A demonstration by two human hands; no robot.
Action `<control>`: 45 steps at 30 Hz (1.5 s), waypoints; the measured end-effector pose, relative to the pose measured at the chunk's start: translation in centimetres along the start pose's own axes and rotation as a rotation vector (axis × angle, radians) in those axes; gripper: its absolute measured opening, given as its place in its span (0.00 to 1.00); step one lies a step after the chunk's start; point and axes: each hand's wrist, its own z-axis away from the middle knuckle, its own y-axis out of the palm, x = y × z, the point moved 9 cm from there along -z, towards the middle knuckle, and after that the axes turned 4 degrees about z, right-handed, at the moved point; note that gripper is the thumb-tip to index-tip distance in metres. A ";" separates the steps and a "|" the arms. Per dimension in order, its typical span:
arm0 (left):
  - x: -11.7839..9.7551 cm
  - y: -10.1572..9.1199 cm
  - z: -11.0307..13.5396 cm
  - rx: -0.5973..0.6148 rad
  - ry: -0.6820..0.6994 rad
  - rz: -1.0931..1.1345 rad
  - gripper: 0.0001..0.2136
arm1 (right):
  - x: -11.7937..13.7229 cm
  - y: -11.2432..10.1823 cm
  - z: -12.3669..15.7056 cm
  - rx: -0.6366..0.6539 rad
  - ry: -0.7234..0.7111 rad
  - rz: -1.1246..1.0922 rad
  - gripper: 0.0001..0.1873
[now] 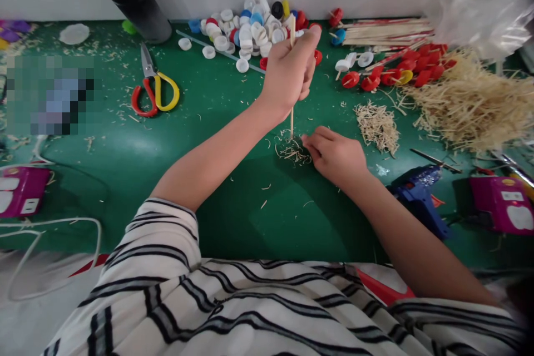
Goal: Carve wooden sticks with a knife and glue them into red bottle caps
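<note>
My left hand (290, 69) is closed around a thin wooden stick (292, 117), holding it upright with its lower tip on the green table (125, 156). My right hand (336, 154) rests on the table beside the stick's tip, fingers curled and pinched at a small heap of wood shavings (293, 151); what it grips is hidden.
Bottle caps (246, 30) lie heaped at the back. Red caps on sticks (392, 72) and a stick bundle (386, 30) lie at right, next to large shaving piles (471, 103). Scissors (153, 86) lie at left. A blue glue gun (419, 194) and pink boxes (500, 203) sit nearby.
</note>
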 end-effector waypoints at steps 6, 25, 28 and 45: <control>0.1 -0.1 -0.1 -0.030 -0.026 -0.008 0.29 | -0.2 0.0 0.4 -0.031 -0.014 0.000 0.19; 3.8 -1.4 -1.8 0.002 -0.418 0.322 0.32 | -0.3 -0.4 -0.8 0.030 0.076 -0.069 0.22; 3.9 -1.6 -1.6 -0.012 -0.400 0.362 0.30 | 0.1 -0.1 -0.9 0.037 0.055 -0.076 0.21; 2.9 -0.5 -0.5 -0.068 -0.368 0.287 0.30 | 0.6 0.4 -1.0 0.094 0.008 -0.054 0.16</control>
